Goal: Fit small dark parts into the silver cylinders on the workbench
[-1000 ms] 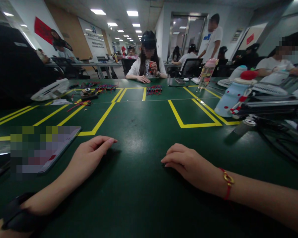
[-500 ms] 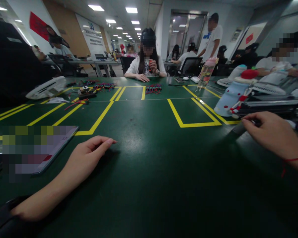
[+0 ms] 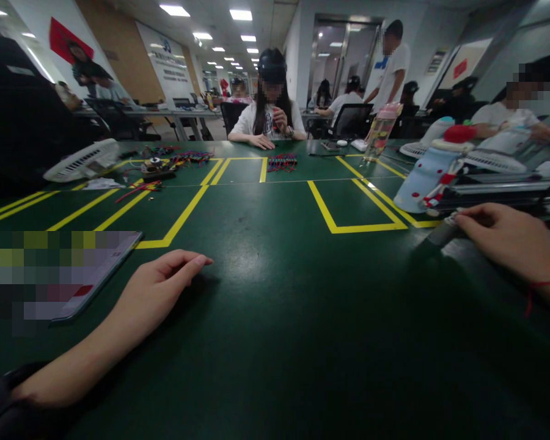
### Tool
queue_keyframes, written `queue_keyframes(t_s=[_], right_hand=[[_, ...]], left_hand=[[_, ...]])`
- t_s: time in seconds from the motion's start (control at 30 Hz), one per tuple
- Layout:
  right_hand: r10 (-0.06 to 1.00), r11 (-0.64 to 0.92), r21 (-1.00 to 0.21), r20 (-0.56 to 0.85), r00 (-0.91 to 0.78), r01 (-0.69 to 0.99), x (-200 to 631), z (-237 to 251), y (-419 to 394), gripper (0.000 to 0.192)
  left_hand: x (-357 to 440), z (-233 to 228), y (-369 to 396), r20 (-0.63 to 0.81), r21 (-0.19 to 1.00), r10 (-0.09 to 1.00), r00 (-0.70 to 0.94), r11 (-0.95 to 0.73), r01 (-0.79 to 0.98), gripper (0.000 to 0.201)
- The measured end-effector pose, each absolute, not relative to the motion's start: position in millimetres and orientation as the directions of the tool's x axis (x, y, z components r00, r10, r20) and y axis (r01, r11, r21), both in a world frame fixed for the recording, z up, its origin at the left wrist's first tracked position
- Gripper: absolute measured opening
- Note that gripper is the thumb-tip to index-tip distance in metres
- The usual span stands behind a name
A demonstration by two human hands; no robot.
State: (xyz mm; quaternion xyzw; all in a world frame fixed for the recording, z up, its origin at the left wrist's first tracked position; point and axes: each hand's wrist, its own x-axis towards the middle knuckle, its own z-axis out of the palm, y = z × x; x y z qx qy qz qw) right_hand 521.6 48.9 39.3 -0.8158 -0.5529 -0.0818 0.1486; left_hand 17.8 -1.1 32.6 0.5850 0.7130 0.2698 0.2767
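My left hand (image 3: 165, 281) rests on the green table (image 3: 266, 318), its fingers loosely curled and the thumb pressed against the index finger. Nothing shows in it. To its left lies a tablet or large phone (image 3: 103, 269) with its screen lit and partly blurred out. At the right, my right hand (image 3: 508, 235) has thumb and fingers pinched at the upper end of a small grey object (image 3: 443, 233), roughly cylindrical and tilted, with a pale tip. Its exact kind is unclear. Just beyond stands a light-blue bottle (image 3: 421, 180) with a red top.
Yellow tape (image 3: 369, 229) marks rectangles on the table. Bundles of coloured wires (image 3: 282, 162) and a white fan (image 3: 85, 162) lie farther back. A clear bottle with a pink lid (image 3: 380, 134) stands at the right rear. A person (image 3: 268, 116) sits opposite.
My right hand has shifted slightly, and more of the grey object with its pale tip shows beside the fingers. My left hand stays in place; the view has moved a little.
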Motion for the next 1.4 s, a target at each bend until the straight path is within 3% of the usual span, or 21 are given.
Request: queue_keyframes(t_s=[0.2,0.47,0.67,0.87,0.97,1.07,1.13,1.27,1.4], right_hand=[[0.822,-0.382,-0.247,0.349,0.45,0.89,521.7,39.1,50.3,0.042],[0.799,-0.431,-0.429,0.229,0.557,0.794,517.6,40.3,50.0,0.042],[0.719,-0.459,-0.584,0.198,0.666,0.67,513.7,37.3,52.4,0.033],[0.737,-0.386,-0.691,0.167,0.655,0.611,519.9,29.8,56.6,0.035],[0.764,-0.357,-0.65,0.21,0.61,0.671,528.7,23.4,57.5,0.045],[0.797,-0.324,-0.493,0.318,0.513,0.808,531.2,17.6,56.7,0.056],[0.8,-0.267,-0.435,0.397,0.45,0.86,521.9,16.0,54.5,0.056],[0.814,-0.007,-0.531,0.49,0.313,0.847,466.8,17.5,41.1,0.052],[0.901,0.366,-0.672,0.43,-0.063,0.644,387.1,17.2,16.1,0.045]], left_hand=[[17.9,32.5,-1.1,-0.055,0.68,0.988,-0.143,0.142,0.719,0.033],[14.3,27.9,-0.1,-0.052,0.684,0.989,-0.139,0.137,0.716,0.036],[-3.7,6.5,8.7,-0.022,0.681,0.994,-0.107,0.093,0.726,0.046],[-5.8,6.1,8.5,-0.047,0.672,0.993,-0.112,0.114,0.731,0.044],[-4.4,8.5,7.1,-0.05,0.68,0.993,-0.109,0.113,0.724,0.042],[-1.4,10.6,6.5,-0.051,0.68,0.992,-0.116,0.12,0.724,0.041],[1.7,12.3,6.5,-0.05,0.673,0.991,-0.125,0.126,0.729,0.041],[6.9,15.4,6.8,-0.054,0.671,0.991,-0.124,0.128,0.73,0.041],[6.5,15.4,6.7,-0.044,0.665,0.991,-0.126,0.123,0.736,0.041]])
